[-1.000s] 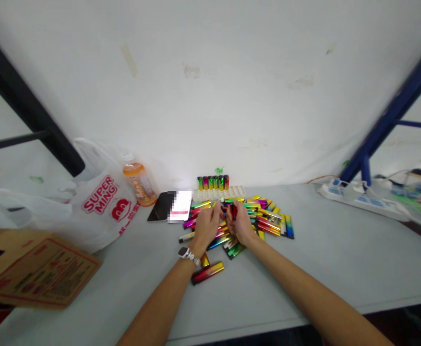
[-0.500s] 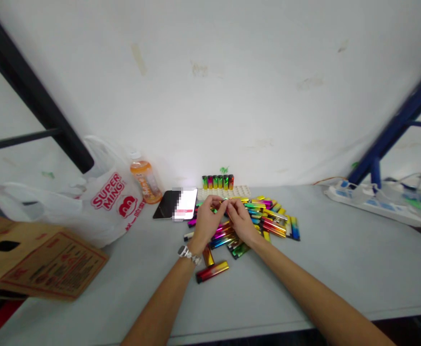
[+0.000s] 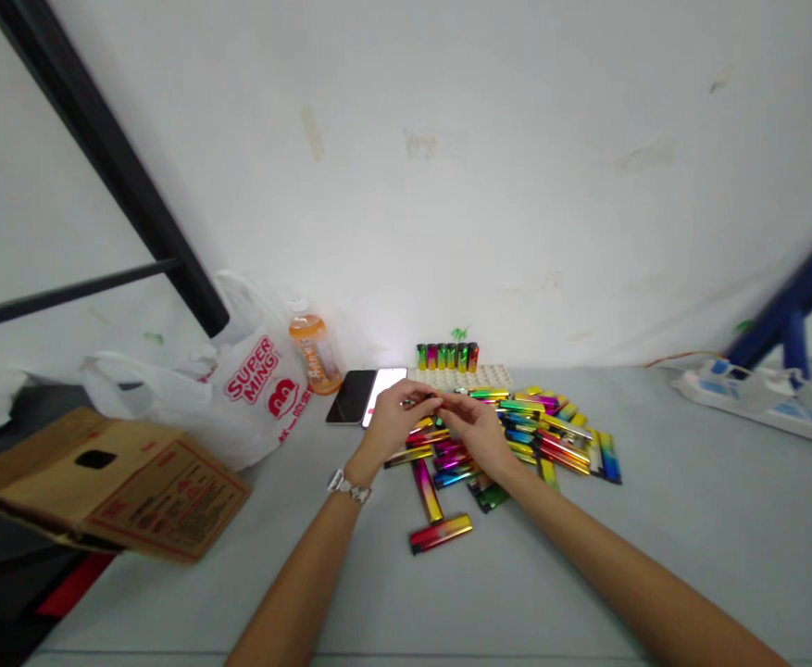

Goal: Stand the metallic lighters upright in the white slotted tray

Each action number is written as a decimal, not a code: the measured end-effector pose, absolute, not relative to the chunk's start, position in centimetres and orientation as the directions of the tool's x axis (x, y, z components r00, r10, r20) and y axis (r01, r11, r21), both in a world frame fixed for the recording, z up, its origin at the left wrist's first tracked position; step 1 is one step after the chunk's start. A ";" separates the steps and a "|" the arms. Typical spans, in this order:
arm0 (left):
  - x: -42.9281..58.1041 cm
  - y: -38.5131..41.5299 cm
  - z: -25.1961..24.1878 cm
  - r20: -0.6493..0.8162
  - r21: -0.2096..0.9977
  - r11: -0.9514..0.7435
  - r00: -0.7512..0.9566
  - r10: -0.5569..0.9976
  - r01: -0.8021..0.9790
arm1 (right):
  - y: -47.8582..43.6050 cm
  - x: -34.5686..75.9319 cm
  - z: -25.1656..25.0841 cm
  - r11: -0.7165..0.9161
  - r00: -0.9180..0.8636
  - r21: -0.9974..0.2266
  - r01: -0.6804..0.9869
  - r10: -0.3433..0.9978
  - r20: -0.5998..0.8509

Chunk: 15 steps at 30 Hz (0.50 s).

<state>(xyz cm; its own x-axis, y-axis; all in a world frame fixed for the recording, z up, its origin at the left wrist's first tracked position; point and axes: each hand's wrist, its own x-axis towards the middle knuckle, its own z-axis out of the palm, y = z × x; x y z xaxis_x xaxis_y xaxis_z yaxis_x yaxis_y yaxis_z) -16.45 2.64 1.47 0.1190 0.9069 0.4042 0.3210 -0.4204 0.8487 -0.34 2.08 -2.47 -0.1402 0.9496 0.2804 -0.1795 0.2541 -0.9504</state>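
My left hand (image 3: 393,424) and my right hand (image 3: 479,431) meet fingertip to fingertip above a pile of shiny metallic-coloured lighters (image 3: 517,431). Both are closed in a pinch on what looks like a lighter, mostly hidden by the fingers; only a small dark end shows by the left hand. Behind them, several lighters (image 3: 451,357) stand upright in a row at the back of a white tray with holes (image 3: 495,377). Nearer me lie a red-and-gold lighter (image 3: 440,534) and a pink-and-yellow lighter (image 3: 427,491), apart from my fingers.
Two phones (image 3: 351,396) lie left of the tray, beside an orange drink bottle (image 3: 315,352). Further left are a white plastic bag (image 3: 239,426) and an open cardboard box (image 3: 162,500). A white power strip (image 3: 759,403) lies at the right, near a blue metal post (image 3: 794,306).
The camera has turned left, so everything appears further right. Both hands have shifted slightly left relative to the tray and remain pinched together.
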 end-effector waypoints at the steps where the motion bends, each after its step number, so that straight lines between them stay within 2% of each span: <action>1: -17.0 3.1 1.8 0.401 0.846 -0.412 0.106 0.910 0.338 | 2.0 -0.3 -2.4 0.285 -0.104 -0.946 -0.157 0.947 0.302; 6: -19.5 6.7 4.0 0.493 0.721 -0.420 0.018 0.870 0.552 | 1.4 1.2 -2.2 0.406 0.051 -0.913 0.025 0.912 0.407; 11: -19.8 11.2 4.7 0.502 0.514 -0.406 0.119 0.857 0.755 | 0.9 1.8 -2.5 0.429 0.000 -0.900 0.070 0.903 0.430; 15: -19.3 13.6 4.5 0.458 0.356 -0.409 0.225 0.860 0.840 | 0.5 1.6 -2.7 0.469 -0.047 -0.878 0.097 0.883 0.467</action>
<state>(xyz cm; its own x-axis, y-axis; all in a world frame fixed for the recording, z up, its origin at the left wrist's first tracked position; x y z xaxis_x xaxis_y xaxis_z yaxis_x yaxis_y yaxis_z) -19.29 13.57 4.47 0.2253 0.8600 0.4579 0.8401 -0.4095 0.3557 1.61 0.48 -2.74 -0.0471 0.8832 0.4667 0.0970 0.4690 -0.8778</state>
